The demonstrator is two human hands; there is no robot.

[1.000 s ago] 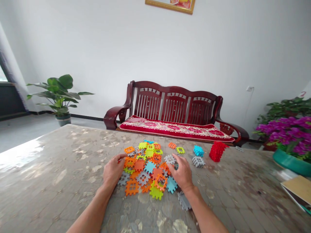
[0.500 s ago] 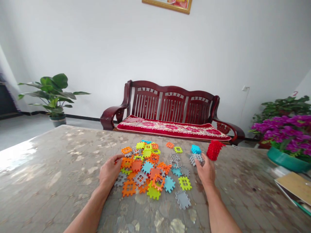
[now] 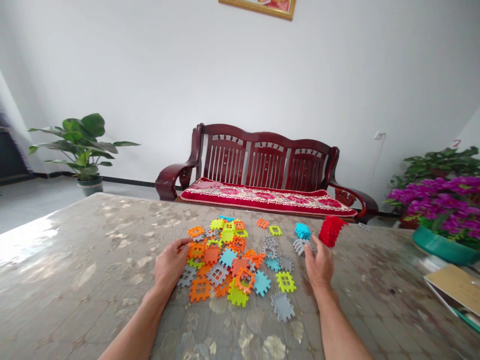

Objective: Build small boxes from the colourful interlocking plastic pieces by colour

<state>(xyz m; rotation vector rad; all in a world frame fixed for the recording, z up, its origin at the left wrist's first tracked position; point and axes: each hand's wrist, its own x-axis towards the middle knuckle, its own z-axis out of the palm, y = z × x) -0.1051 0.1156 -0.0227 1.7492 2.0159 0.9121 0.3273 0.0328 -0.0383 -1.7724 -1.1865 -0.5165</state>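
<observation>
My left hand [image 3: 170, 263] rests on the table at the left edge of a loose pile of flat, notched plastic building tiles. Its fingers stretch toward an orange tile [image 3: 197, 250] and it holds nothing that I can see. Over on the right, my right hand [image 3: 320, 262] is open beside a small stack of grey tiles [image 3: 299, 247], thumb and forefinger apart at its near right side. Whether the fingertips still touch the stack is unclear. Just behind stands a blue stack of tiles [image 3: 302, 230]. A taller red stack [image 3: 330, 231] stands behind the right hand.
Loose tiles lie between the hands, among them a lime window tile [image 3: 285, 282] and a grey square [image 3: 282, 306]. Purple flowers in a green pot [image 3: 444, 247] and a cardboard box [image 3: 455, 287] stand at the right. A wooden bench [image 3: 262, 155] is beyond the table [image 3: 93, 300].
My right hand has loosened from the grey stack and shifted slightly to the right, its fingers spread more. The left hand and the loose tiles stay about where they were.
</observation>
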